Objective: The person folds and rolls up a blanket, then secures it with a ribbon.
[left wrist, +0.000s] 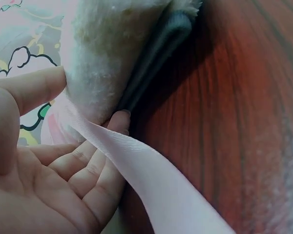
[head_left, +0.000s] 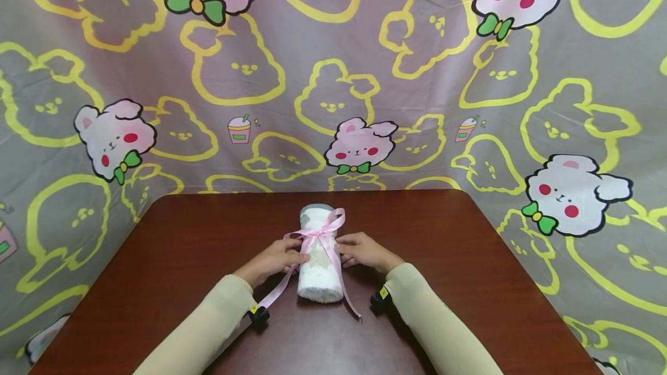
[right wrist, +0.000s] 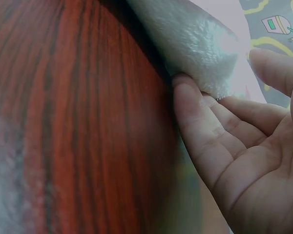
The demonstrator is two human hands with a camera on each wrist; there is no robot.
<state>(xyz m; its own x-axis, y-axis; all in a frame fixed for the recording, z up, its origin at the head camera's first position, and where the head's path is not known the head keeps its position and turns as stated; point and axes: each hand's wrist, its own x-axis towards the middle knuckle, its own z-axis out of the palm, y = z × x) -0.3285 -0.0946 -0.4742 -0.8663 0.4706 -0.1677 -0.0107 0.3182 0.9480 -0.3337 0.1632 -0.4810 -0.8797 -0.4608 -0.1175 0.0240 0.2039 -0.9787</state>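
A fluffy white rolled towel [head_left: 315, 275] lies lengthwise on the table, with pale greenish patches and a grey far end. Around its middle a pink ribbon [head_left: 319, 236] is tied in a bow, its long tails trailing to both sides. My left hand [head_left: 276, 259] holds the roll's left side, thumb on the plush and fingertips tucked low against it. One ribbon tail [left wrist: 161, 185] crosses over those fingers in the left wrist view. On the opposite side my right hand [head_left: 367, 251] holds the roll, its fingertips at the lower edge of the plush [right wrist: 195, 53] in the right wrist view.
The dark red-brown wooden table [head_left: 208, 224] has rounded far corners. Behind and beside it hangs a grey curtain [head_left: 354, 91] printed with cartoon animals and yellow outlines. A small black wrist device [head_left: 259, 316] sits by the left sleeve, another [head_left: 379, 301] by the right.
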